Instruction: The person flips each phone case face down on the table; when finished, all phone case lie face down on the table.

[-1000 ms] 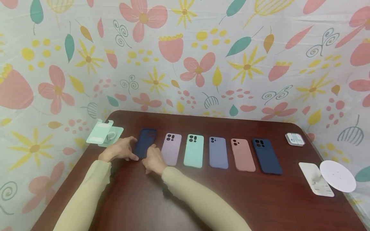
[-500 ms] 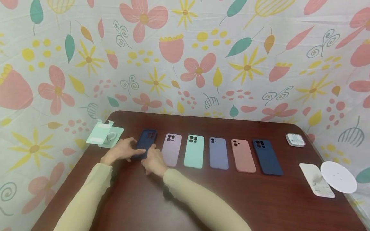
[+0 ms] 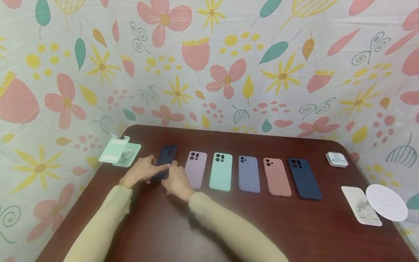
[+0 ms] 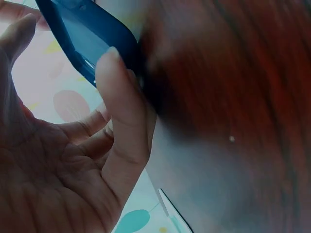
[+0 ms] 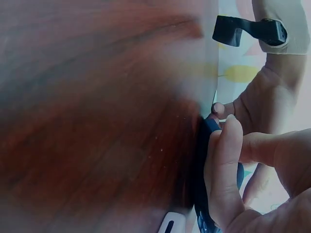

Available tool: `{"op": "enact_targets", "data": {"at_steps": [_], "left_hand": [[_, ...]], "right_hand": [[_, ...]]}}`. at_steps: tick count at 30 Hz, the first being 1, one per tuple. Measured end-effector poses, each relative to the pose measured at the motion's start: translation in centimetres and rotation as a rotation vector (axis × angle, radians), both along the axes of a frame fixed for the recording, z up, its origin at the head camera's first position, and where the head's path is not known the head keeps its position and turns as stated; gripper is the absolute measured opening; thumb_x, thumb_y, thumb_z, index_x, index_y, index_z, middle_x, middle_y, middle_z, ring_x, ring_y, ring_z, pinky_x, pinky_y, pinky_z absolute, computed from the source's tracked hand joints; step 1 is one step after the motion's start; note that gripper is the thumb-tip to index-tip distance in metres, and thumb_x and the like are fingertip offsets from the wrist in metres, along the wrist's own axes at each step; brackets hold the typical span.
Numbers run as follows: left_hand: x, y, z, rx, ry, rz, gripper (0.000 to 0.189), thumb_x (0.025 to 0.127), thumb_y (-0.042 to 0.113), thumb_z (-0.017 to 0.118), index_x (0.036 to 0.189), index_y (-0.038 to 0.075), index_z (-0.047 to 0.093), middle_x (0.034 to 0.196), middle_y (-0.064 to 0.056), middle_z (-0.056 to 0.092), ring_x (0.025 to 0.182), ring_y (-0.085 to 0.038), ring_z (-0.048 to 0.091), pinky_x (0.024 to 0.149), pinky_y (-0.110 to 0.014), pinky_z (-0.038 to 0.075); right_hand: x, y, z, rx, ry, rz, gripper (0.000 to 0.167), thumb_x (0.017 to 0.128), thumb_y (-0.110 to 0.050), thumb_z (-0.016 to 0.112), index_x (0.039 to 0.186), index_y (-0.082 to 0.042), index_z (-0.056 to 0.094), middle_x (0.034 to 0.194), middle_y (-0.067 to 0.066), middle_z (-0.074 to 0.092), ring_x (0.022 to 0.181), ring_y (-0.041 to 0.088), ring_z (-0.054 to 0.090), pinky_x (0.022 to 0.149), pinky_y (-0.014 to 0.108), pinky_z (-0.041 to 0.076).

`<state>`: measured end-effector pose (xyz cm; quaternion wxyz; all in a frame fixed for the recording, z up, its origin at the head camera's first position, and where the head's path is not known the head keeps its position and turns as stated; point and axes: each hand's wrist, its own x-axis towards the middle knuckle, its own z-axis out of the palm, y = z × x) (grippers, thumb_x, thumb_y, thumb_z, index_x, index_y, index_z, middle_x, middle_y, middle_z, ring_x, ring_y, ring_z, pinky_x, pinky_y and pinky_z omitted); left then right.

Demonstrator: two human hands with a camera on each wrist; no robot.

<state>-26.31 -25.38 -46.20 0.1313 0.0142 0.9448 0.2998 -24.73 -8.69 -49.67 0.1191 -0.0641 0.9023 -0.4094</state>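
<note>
A dark blue phone case (image 3: 166,155) at the left end of a row of cases stands tilted, its hollow side up and camera cutout at the far end. My left hand (image 3: 142,170) grips its near left part, the thumb reaching across toward the right hand. In the left wrist view that thumb (image 4: 121,102) lies against a corner of the case (image 4: 92,34). My right hand (image 3: 177,182) pinches the right side near the bottom. The right wrist view shows the fingers (image 5: 224,165) along the edge of the case (image 5: 200,179). Both hands hide its lower part.
Right of it lie a lilac case (image 3: 195,171), a mint case (image 3: 220,173), a periwinkle case (image 3: 248,174), a pink case (image 3: 277,178) and another navy case (image 3: 305,182). A mint phone stand (image 3: 114,151) is at far left, boxed earphones (image 3: 337,159) and a white stand (image 3: 387,202) at right.
My left thumb has moved right across the case, up to the right hand. The case, flat before, now tilts up at one side. The row of other cases is unchanged.
</note>
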Motion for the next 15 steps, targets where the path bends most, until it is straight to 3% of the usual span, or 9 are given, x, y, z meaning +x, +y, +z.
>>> {"op": "enact_targets", "data": {"at_steps": [3,7,11,15], "left_hand": [[0.0,0.2,-0.1,-0.009,0.003,0.009,0.085,0.091,0.078,0.070,0.119,-0.002,0.062,0.091,-0.015,0.070,0.059,-0.022,0.071,0.061,-0.031,0.059],[-0.1,0.4,-0.1,0.001,0.007,0.025,0.080,0.090,0.077,0.070,0.113,0.001,0.063,0.089,-0.013,0.069,0.060,-0.022,0.071,0.060,-0.031,0.060],[-0.1,0.6,-0.1,0.067,-0.014,0.029,0.073,0.094,0.071,0.069,0.111,0.000,0.065,0.093,-0.015,0.071,0.062,-0.021,0.072,0.061,-0.032,0.063],[0.0,0.6,0.1,0.161,-0.055,0.024,0.069,0.099,0.063,0.067,0.117,-0.004,0.066,0.091,-0.015,0.071,0.066,-0.019,0.074,0.063,-0.034,0.067]], "right_hand": [[0.5,0.2,0.7,-0.021,0.005,-0.001,0.089,0.087,-0.004,0.081,0.160,0.012,0.033,0.089,0.025,0.075,0.038,0.010,0.064,0.047,0.024,0.056],[1.6,0.4,2.2,-0.051,0.031,-0.011,0.085,0.089,-0.003,0.079,0.160,0.012,0.034,0.091,0.027,0.076,0.041,0.011,0.066,0.048,0.024,0.055],[2.8,0.5,3.9,-0.087,0.062,-0.017,0.086,0.091,-0.003,0.079,0.163,0.011,0.033,0.112,0.036,0.075,0.045,0.012,0.068,0.050,0.023,0.056],[2.8,0.4,3.6,-0.132,0.092,-0.012,0.087,0.090,-0.001,0.079,0.163,0.010,0.033,0.123,0.041,0.071,0.046,0.012,0.068,0.050,0.023,0.057]]}}
